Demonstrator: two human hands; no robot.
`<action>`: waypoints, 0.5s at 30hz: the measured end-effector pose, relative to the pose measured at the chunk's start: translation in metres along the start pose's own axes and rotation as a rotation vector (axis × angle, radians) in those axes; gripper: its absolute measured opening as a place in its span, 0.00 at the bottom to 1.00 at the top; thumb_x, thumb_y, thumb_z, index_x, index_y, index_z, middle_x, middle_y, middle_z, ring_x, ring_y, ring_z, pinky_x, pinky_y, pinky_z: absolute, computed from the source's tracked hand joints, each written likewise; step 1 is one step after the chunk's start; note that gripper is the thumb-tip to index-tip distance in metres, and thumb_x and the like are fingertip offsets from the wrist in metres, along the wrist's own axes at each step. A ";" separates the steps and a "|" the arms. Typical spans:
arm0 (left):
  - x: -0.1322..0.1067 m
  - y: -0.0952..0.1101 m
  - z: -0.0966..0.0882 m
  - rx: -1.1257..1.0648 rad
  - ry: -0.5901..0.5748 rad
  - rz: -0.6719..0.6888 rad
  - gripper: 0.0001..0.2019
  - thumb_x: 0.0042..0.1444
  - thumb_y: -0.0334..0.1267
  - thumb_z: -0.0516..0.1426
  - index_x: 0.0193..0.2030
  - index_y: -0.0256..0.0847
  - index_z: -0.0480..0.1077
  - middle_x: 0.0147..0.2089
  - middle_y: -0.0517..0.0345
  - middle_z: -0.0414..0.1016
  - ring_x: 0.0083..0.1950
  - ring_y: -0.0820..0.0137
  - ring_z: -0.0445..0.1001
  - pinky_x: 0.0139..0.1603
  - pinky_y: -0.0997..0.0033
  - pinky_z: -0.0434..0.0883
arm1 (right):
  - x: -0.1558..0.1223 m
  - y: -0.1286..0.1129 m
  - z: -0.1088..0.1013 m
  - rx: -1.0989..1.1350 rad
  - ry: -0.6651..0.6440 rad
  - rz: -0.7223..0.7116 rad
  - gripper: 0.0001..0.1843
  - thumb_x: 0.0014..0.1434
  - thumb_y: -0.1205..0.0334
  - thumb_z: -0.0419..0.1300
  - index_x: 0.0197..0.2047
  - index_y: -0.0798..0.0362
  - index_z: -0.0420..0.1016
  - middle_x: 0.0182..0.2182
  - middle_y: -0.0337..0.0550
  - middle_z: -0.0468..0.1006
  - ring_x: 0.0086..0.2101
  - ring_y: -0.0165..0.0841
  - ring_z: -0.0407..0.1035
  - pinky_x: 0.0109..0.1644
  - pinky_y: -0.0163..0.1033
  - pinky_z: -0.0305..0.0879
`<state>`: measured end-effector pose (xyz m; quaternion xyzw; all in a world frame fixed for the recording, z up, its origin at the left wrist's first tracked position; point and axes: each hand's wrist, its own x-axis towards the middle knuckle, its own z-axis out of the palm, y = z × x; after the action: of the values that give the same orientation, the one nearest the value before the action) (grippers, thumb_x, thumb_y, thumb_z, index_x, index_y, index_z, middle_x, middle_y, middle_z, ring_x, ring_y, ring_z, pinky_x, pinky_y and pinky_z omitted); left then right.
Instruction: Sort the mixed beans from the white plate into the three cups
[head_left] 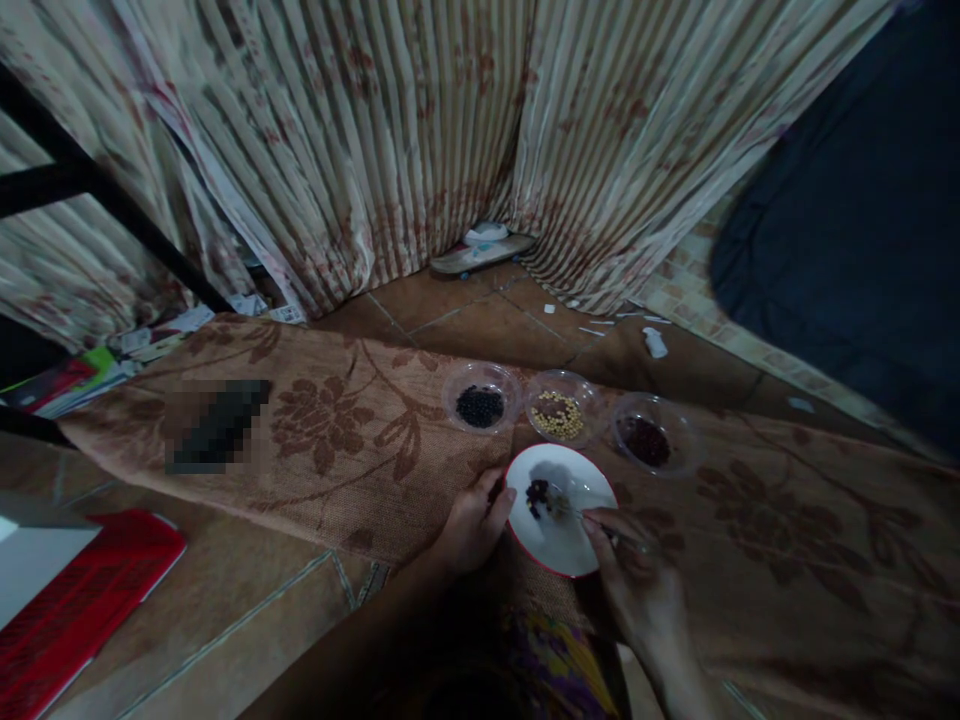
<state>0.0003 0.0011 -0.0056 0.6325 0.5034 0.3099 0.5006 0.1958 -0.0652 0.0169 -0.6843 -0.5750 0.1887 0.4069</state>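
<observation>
A white plate with a red rim [570, 545] lies on a brown flowered cloth [337, 430] spread on the floor. A few dark beans [537, 495] sit on it. My left hand [474, 522] grips the plate's left edge. My right hand [637, 570] is closed on a thin metal tool [592, 517], maybe tweezers, whose tip reaches the beans. Behind the plate stand three clear bowls: black beans [480, 405], yellow beans [559, 413] and dark red beans [645, 440].
Striped flowered curtains [390, 130] hang behind. A sandal [480, 250] lies on the tiled floor by them. A red mat [82, 600] is at the left, papers [75, 375] at the far left, a dark cloth [847, 240] at the right.
</observation>
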 end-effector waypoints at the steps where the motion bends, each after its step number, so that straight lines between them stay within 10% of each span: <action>1: 0.000 0.001 0.000 0.004 0.003 -0.001 0.16 0.62 0.42 0.49 0.53 0.41 0.66 0.41 0.56 0.78 0.37 0.68 0.75 0.39 0.73 0.70 | 0.001 0.000 0.001 -0.026 -0.012 -0.030 0.12 0.58 0.52 0.57 0.36 0.49 0.77 0.37 0.45 0.79 0.40 0.38 0.72 0.46 0.44 0.66; 15: 0.000 0.001 -0.001 0.022 -0.016 0.027 0.16 0.63 0.42 0.48 0.53 0.41 0.65 0.41 0.56 0.77 0.38 0.69 0.75 0.39 0.73 0.69 | 0.001 -0.002 0.004 -0.065 -0.060 -0.077 0.11 0.59 0.53 0.56 0.38 0.48 0.77 0.38 0.42 0.78 0.41 0.36 0.71 0.47 0.43 0.65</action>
<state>-0.0002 0.0015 -0.0048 0.6470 0.4942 0.3061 0.4935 0.1920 -0.0626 0.0166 -0.6686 -0.6185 0.1745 0.3741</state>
